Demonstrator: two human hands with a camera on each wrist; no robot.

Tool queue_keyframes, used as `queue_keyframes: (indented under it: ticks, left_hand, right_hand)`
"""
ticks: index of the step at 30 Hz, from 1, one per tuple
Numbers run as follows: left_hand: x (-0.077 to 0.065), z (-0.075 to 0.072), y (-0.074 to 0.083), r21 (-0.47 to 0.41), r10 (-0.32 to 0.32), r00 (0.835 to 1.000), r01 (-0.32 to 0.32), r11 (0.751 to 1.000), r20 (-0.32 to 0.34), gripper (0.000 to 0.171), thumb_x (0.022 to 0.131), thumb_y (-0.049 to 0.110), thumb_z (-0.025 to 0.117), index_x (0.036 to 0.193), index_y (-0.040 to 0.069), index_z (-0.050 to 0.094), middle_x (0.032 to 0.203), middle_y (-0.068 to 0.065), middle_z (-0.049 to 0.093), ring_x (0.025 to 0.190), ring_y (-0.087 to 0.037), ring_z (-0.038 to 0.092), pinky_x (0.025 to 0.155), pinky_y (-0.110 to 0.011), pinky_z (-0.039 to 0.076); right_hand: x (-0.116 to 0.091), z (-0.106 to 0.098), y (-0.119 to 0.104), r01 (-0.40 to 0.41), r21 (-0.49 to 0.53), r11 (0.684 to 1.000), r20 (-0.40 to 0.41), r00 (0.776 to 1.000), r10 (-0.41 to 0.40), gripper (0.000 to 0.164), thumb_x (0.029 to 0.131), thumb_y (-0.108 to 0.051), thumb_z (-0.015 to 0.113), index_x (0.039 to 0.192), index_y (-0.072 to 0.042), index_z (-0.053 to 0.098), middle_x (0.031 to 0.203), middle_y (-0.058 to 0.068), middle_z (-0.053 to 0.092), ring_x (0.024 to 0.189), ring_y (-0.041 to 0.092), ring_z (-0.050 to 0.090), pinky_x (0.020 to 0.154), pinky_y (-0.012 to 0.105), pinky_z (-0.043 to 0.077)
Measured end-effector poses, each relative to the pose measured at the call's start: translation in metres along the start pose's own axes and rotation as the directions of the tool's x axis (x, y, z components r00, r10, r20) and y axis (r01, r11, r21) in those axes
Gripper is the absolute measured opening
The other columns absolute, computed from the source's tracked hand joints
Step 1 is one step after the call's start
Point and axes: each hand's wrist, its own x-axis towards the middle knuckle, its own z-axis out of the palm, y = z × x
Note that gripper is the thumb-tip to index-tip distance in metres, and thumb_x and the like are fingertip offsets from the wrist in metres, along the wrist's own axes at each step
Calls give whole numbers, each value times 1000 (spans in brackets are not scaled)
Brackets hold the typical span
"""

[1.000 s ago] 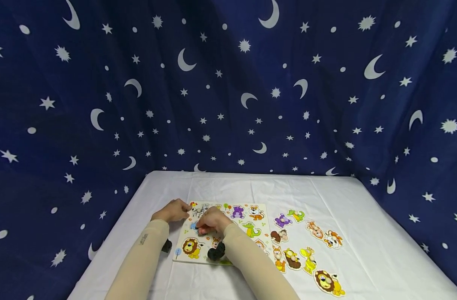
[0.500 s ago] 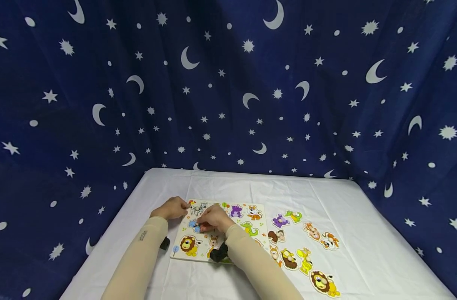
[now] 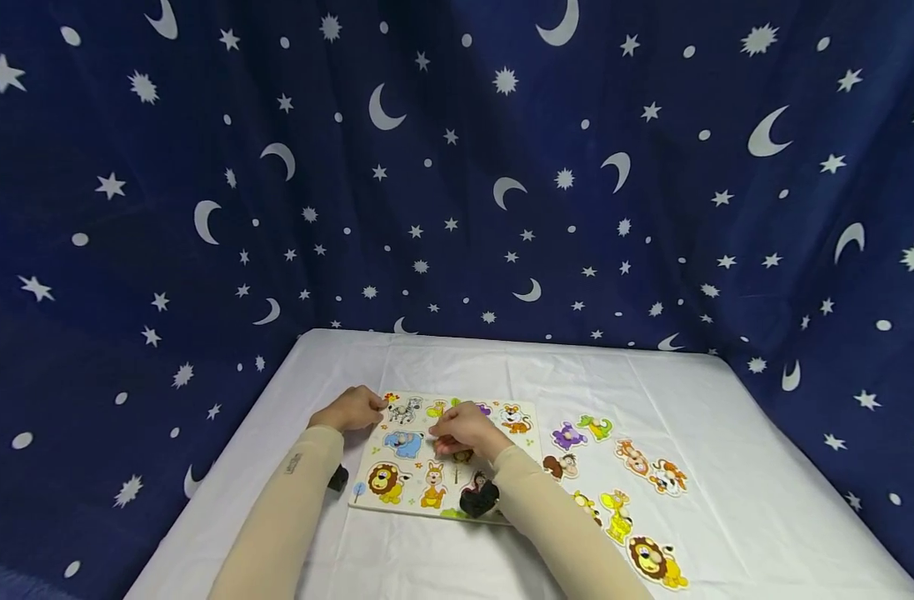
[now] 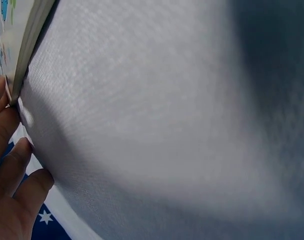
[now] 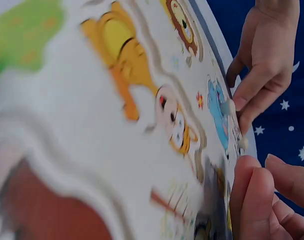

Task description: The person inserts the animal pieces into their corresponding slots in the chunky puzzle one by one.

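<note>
My left hand grips the far left corner of a white animal puzzle board. Its fingertips meet the board's edge in the left wrist view, other fingers spread on the cloth. In the board's left part lies a blue elephant piece, its knob visible in the right wrist view. A zebra piece, also knobbed, lies behind it. Above the middle of the board hovers my right hand, with a gap between thumb and fingers and nothing held. Its wrist hides part of the board's right side.
Right of the board lie several loose knobbed pieces: a purple hippo, a green crocodile, a tiger, a giraffe and a lion among them. A white cloth covers the table.
My right hand has let go of the elephant piece and moved right, uncovering it on the board. My left hand stays at the board's corner. The camera view has shifted slightly.
</note>
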Motion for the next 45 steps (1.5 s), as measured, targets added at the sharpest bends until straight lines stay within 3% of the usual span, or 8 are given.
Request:
queue_keyframes:
  ticks: [5, 9, 20, 24, 31, 37, 45]
  left_hand:
    - [3, 1, 1, -12, -26, 1000, 27, 1000, 4, 40, 89, 11, 68, 129, 5, 66, 136, -14, 64, 110, -20, 59, 101, -39, 49]
    - [5, 3, 0, -42, -69, 998, 69, 997, 14, 40, 90, 12, 68, 129, 5, 67, 134, -15, 64, 101, -19, 56, 90, -33, 49]
    - [4, 4, 2, -26, -37, 999, 37, 999, 21, 41, 90, 12, 67, 131, 5, 65, 138, -14, 63, 100, -19, 56, 89, -33, 48]
    - [4, 3, 1, -24, -26, 999, 26, 999, 32, 41, 90, 13, 67, 131, 5, 65, 139, -15, 62, 107, -20, 57, 96, -36, 49]
    - [9, 0, 0, -43, -57, 998, 59, 997, 39, 42, 91, 13, 66, 133, 5, 63, 140, -16, 60, 109, -22, 56, 96, -38, 49]
    - [8, 0, 2, -61, -86, 994, 89, 994, 60, 44, 91, 14, 68, 133, 5, 63, 137, -17, 61, 105, -23, 54, 93, -35, 47]
    - [8, -3, 2, -36, -50, 997, 52, 998, 53, 44, 91, 14, 67, 133, 4, 63, 139, -18, 60, 106, -23, 53, 94, -36, 46]
  right_hand:
    - [-8, -10, 5, -2, -15, 1000, 37, 999, 3, 13, 92, -4, 67, 97, 8, 68, 68, 7, 68, 53, 8, 62, 53, 20, 56]
    - [-15, -16, 8, 13, -42, 999, 63, 998, -10, 16, 91, -4, 68, 99, 10, 69, 67, 5, 66, 53, 8, 60, 51, 19, 54]
    - [-44, -51, 25, 9, -123, 992, 111, 994, 4, 14, 91, -2, 67, 97, 10, 70, 68, 4, 68, 54, 7, 61, 52, 18, 54]
    - [-55, -66, 29, 7, -133, 991, 140, 990, 12, 14, 92, 0, 65, 97, 13, 69, 66, 3, 67, 54, 7, 61, 52, 19, 53]
    - [-73, -91, 27, 51, -267, 962, 213, 977, 7, 13, 90, -2, 68, 95, 10, 72, 65, 4, 67, 55, 9, 62, 54, 20, 55]
    - [-89, -106, 31, 97, -321, 942, 256, 966, -12, 11, 90, -2, 68, 91, 8, 73, 71, 7, 71, 56, 9, 62, 56, 23, 56]
    - [-111, -131, 23, 178, -403, 898, 291, 955, -59, 10, 88, 0, 69, 87, 10, 71, 75, 17, 71, 59, 12, 61, 56, 26, 56]
